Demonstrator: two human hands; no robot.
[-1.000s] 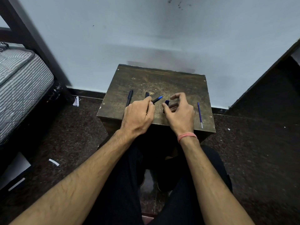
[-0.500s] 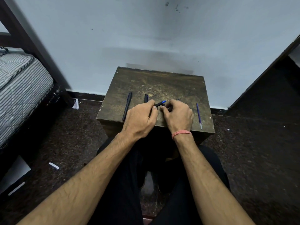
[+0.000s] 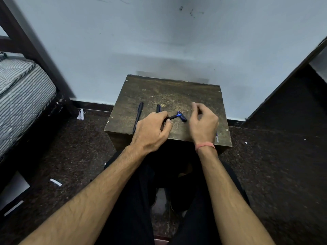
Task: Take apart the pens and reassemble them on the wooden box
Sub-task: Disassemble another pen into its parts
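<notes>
A dark wooden box [image 3: 169, 92] stands against the wall in front of my knees. My left hand [image 3: 152, 131] is shut on a black pen barrel with a blue tip [image 3: 172, 117], pointing right. A blue cap piece [image 3: 182, 117] lies on the box just beyond that tip. My right hand [image 3: 203, 122] hovers to the right of it, fingers apart and blurred, holding nothing. A whole black pen [image 3: 138, 117] lies at the left. Another dark pen part [image 3: 158, 108] lies behind my left hand. A thin refill [image 3: 217, 137] peeks out past my right wrist.
A striped mattress [image 3: 23, 98] on a dark bed frame [image 3: 31, 48] stands at the left. A dark panel [image 3: 290, 82] leans at the right. Paper scraps [image 3: 80, 114] lie on the speckled floor. The pale wall is right behind the box.
My right hand has let go of the blue cap piece and moved right, opening its fingers. The cap piece now lies on the box. My left hand keeps its hold on the barrel.
</notes>
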